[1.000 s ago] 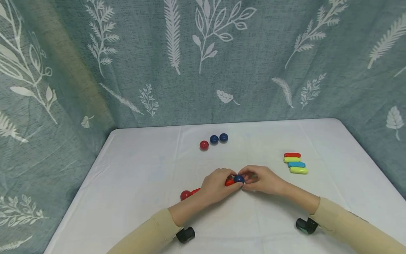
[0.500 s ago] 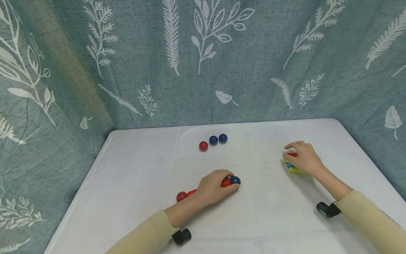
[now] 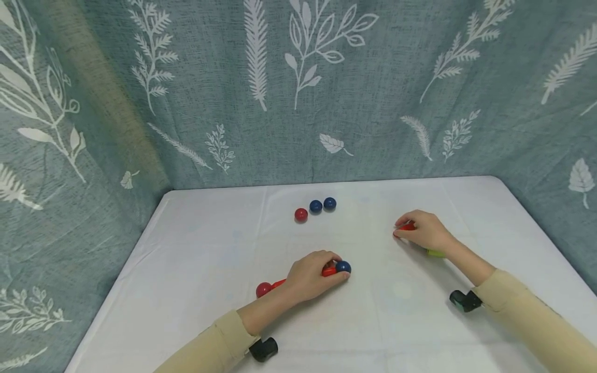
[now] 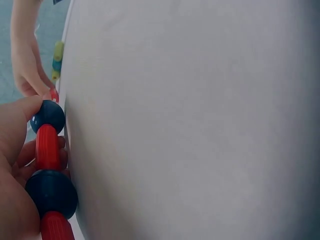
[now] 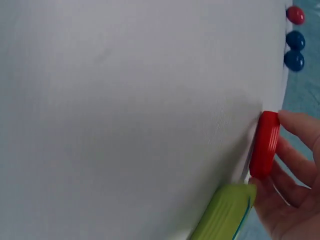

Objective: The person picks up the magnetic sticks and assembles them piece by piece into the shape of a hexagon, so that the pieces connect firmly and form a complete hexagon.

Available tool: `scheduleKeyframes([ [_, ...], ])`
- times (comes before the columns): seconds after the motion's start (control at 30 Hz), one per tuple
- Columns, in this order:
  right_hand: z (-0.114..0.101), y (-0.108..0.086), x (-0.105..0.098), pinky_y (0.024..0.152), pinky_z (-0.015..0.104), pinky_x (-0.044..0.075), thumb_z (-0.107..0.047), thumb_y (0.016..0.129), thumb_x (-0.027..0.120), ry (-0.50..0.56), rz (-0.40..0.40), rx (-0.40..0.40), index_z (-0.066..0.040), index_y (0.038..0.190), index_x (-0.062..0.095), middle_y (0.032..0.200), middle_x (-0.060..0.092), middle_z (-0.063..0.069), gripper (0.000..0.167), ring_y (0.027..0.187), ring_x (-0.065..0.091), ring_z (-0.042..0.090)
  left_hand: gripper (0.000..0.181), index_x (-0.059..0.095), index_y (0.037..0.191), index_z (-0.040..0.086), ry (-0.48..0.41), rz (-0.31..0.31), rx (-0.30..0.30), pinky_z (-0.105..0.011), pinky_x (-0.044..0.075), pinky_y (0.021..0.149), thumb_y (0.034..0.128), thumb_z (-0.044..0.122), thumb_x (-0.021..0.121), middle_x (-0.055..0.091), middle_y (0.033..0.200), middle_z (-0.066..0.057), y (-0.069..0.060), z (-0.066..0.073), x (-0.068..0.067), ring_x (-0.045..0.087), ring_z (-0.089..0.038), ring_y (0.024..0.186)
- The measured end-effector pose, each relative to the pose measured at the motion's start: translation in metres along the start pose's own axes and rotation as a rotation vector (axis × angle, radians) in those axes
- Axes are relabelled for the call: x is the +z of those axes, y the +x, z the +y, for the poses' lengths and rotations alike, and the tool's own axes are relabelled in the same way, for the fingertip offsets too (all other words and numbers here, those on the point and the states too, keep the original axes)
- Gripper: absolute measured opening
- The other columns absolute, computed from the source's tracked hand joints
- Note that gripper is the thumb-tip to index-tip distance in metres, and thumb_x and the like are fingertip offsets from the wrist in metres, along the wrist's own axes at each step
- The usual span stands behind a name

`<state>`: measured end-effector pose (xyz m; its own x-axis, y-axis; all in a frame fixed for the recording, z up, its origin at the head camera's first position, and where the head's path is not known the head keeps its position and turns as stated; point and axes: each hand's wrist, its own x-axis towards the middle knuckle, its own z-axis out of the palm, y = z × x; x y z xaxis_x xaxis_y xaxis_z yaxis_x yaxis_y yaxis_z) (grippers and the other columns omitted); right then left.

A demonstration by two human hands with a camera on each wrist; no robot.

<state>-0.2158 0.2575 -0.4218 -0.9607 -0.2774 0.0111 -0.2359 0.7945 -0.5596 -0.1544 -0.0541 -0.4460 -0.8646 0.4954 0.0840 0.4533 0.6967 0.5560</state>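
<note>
My left hand [image 3: 309, 278] grips a joined chain of balls and ridged rods low over the white table. At the chain's right end is a blue ball [image 3: 343, 267], then a red rod [image 4: 47, 147], then another blue ball [image 4: 52, 195] and a second red rod [image 4: 56, 226]. A red ball [image 3: 263, 289] forms the left end, partly behind my forearm. Over at the right, my right hand [image 3: 425, 229] pinches a separate short red rod [image 5: 264, 145] between thumb and fingers. Beside it lies a yellow-green rod [image 5: 225, 212]; the other rods there are mostly hidden by that hand.
Toward the back of the white table [image 3: 210, 233], a loose red ball [image 3: 301, 215] sits next to two blue balls, one nearer the red [image 3: 315, 206]. A patterned green-blue curtain [image 3: 200, 93] hangs behind the table's far edge.
My right hand left the chain's blue end ball, reached the rods at right, took the red rod and moved left with it. The left hand shifted slightly left with the chain.
</note>
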Motion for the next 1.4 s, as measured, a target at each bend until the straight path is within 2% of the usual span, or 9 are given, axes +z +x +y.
scheduleKeyframes([
  [0.27,-0.024,-0.007,0.028,0.076,0.036,0.051,-0.011,0.086,0.074,0.009,-0.043,-0.2,-0.005,0.102,0.069,0.096,0.065,0.004,0.018,0.085,0.057,0.02,0.037,0.067,0.116,0.017,-0.013,0.003,-0.002,-0.025,0.048,0.074,0.0889,0.042,0.069,0.066,0.101,0.003,-0.002,-0.004,-0.003,0.056,-0.011,0.087],
  [0.47,-0.041,-0.013,0.045,0.077,0.032,0.051,-0.01,0.086,0.074,0.028,-0.077,-0.257,-0.009,0.103,0.069,0.098,0.065,-0.002,0.019,0.086,0.056,0.014,0.036,0.068,0.114,0.018,-0.01,0.01,0.004,-0.024,0.047,0.072,0.0885,0.043,0.07,0.065,0.098,0.005,-0.002,-0.006,-0.005,0.055,-0.01,0.084],
  [0.7,-0.058,-0.02,0.058,0.076,0.028,0.051,-0.011,0.085,0.076,0.093,-0.121,-0.304,-0.012,0.104,0.07,0.099,0.065,-0.004,0.02,0.086,0.056,0.012,0.036,0.067,0.114,0.018,-0.001,0.011,0.003,-0.025,0.047,0.073,0.0884,0.043,0.069,0.065,0.098,0.004,-0.003,-0.008,-0.006,0.055,-0.01,0.085],
  [1.0,-0.069,-0.022,0.063,0.077,0.026,0.052,-0.011,0.086,0.075,0.129,-0.144,-0.345,-0.011,0.106,0.069,0.099,0.064,-0.004,0.021,0.086,0.058,0.01,0.033,0.068,0.111,0.018,-0.009,0.025,0.023,-0.023,0.045,0.069,0.0877,0.041,0.071,0.063,0.09,0.007,-0.003,-0.01,-0.006,0.053,-0.009,0.08],
  [1.23,-0.071,-0.022,0.066,0.077,0.026,0.053,-0.009,0.084,0.076,0.147,-0.13,-0.362,-0.01,0.106,0.069,0.099,0.065,-0.003,0.023,0.086,0.06,0.011,0.036,0.07,0.109,0.016,0.061,0.072,0.076,-0.024,0.049,0.071,0.0854,0.042,0.072,0.065,0.095,0.004,0.003,0.002,-0.006,0.057,-0.011,0.086],
  [1.4,-0.072,-0.02,0.066,0.079,0.025,0.054,-0.007,0.084,0.076,0.182,-0.144,-0.378,-0.009,0.107,0.068,0.1,0.066,-0.003,0.024,0.09,0.062,0.012,0.026,0.072,0.099,0.013,0.028,0.041,0.072,-0.021,0.046,0.068,0.0884,0.037,0.072,0.063,0.086,0.005,0.01,0.008,-0.003,0.054,-0.01,0.078],
])
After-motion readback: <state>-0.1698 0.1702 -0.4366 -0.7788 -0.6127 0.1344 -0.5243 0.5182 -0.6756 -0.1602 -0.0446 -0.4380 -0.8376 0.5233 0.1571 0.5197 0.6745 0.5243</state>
